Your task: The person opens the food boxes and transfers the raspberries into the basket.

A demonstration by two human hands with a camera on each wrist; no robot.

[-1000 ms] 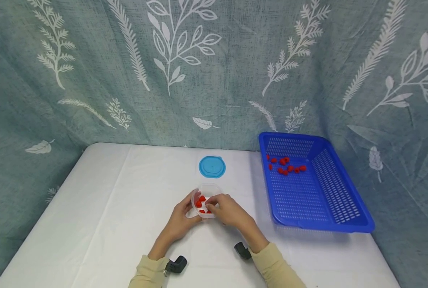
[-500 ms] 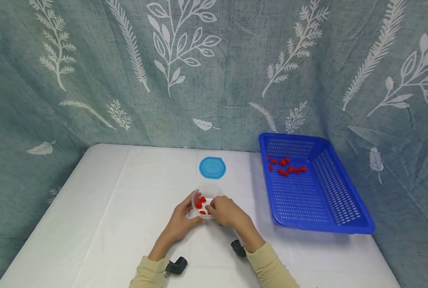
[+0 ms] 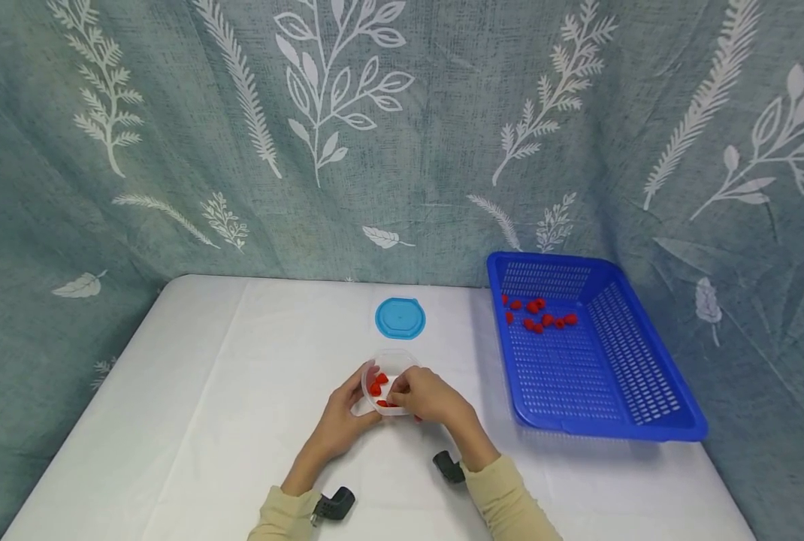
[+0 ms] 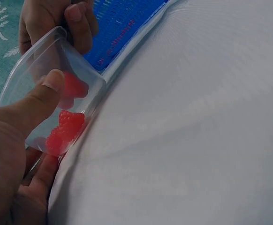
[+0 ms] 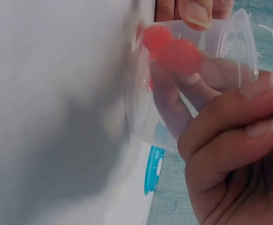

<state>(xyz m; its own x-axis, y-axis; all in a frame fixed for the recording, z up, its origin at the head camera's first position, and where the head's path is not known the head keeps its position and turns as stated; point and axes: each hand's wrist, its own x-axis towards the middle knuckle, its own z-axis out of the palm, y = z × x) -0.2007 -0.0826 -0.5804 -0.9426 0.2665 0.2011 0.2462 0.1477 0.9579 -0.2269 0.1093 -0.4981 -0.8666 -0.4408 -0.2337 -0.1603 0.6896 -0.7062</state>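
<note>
My left hand [image 3: 337,421] grips a small clear plastic container [image 3: 395,355] around its left side, thumb at the near wall. Several red raspberries [image 4: 71,125] lie inside it. My right hand [image 3: 436,398] reaches into the container, its thumb and fingertips pinching a raspberry [image 5: 179,56] near the bottom, while the other fingers curl outside the rim. A small red spot [image 3: 418,418] shows under the right hand; what it is cannot be made out. A round blue lid [image 3: 400,318] lies flat on the table behind the container.
To the right stands a blue perforated basket [image 3: 598,398] with several raspberries [image 3: 547,320] gathered at its back left. White cloth [image 3: 240,406] covers the table, and a green leaf-patterned curtain [image 3: 402,210] hangs along its back edge.
My right hand has shifted slightly left and deeper into the container, with small finger movements among the raspberries. The left hand keeps its grip; lid and basket stay put.
</note>
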